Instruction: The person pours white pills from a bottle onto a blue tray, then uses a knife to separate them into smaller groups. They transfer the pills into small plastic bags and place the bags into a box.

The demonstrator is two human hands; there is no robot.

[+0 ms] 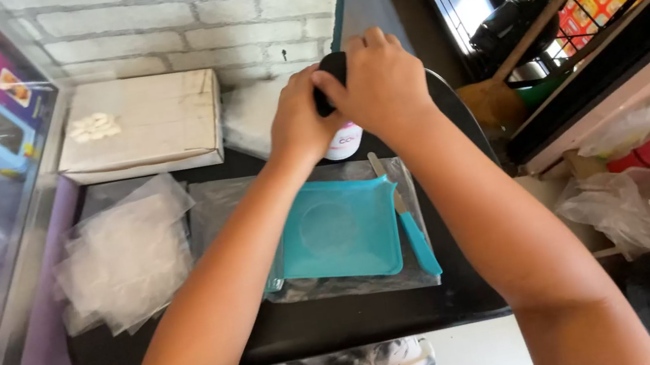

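Both hands meet at the far edge of a black tabletop point(296, 339), closed around a white plastic bottle with a black cap point(343, 139). The left hand point(301, 120) grips the bottle's upper part from the side, while the right hand point(381, 86) wraps over the cap from above. The bottle stands upright just beyond a square turquoise plastic tray point(342, 229), which lies on a clear plastic sheet point(218, 202). A turquoise-handled spatula point(408, 217) rests along the tray's right edge. A pile of clear plastic bags point(125, 257) lies to the left, near a flat cardboard box point(143, 123).
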